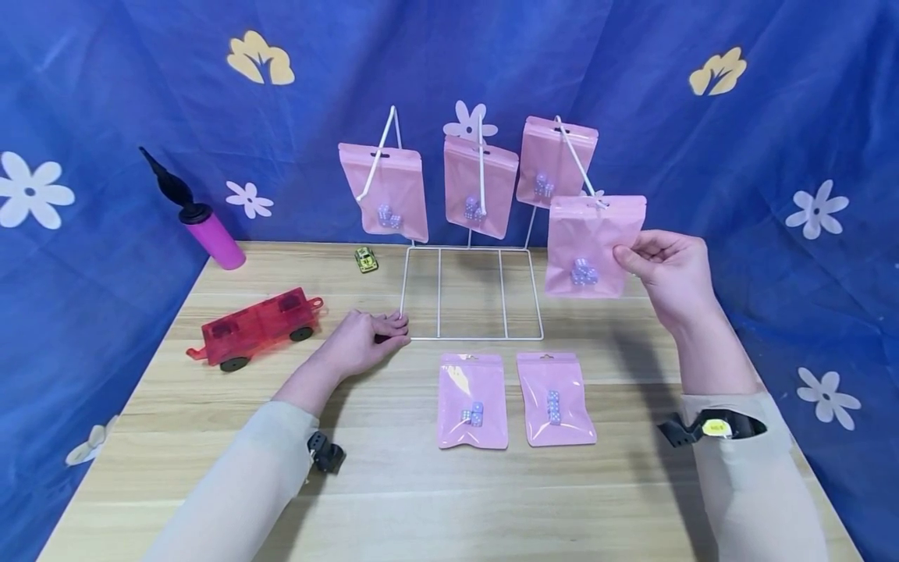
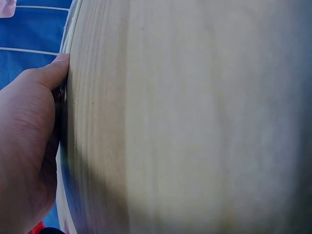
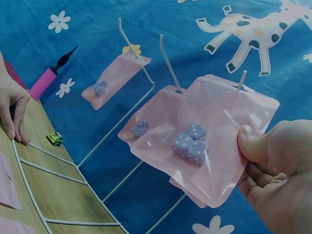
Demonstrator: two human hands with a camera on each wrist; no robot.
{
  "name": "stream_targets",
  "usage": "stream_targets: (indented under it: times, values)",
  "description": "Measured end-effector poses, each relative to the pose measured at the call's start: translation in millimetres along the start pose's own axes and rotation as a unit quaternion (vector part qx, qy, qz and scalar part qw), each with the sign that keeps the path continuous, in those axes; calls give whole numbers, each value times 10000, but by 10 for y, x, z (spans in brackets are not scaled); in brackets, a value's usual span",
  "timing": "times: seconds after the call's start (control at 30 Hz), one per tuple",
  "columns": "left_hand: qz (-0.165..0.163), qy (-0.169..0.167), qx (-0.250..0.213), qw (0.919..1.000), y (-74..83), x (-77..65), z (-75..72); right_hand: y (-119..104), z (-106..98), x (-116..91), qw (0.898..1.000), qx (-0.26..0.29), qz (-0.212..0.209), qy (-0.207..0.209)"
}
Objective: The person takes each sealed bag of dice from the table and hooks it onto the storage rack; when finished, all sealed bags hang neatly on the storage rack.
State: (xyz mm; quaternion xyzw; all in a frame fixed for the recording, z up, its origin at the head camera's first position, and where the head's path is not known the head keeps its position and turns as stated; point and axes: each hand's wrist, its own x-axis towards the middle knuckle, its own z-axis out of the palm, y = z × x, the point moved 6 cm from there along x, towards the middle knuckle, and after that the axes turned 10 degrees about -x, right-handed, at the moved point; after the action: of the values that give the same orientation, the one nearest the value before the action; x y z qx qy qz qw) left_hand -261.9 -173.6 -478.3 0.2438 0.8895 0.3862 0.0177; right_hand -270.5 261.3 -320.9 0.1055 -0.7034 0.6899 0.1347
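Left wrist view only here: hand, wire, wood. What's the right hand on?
Observer: The right hand pinches a pink bag by its side edge.

Operator: Contents? Nothing on my feed.

Observer: Three dice show plainly through it in the right wrist view.

Operator: Any more bags lying on the table?

Observer: Two lie flat on the table, on the person's side of the white rack: a left bag and a right bag.
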Motion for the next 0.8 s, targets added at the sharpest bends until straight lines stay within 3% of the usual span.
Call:
stream_targets:
  times: [0.57, 0.8]
  values:
    - [-44, -16, -41, 10000, -4, -7, 5, 195, 117, 362, 9987, -105, 440, 245]
    - [-137, -33, 21, 9999, 1, -8, -3, 236, 128, 418, 9975, -214, 557, 369]
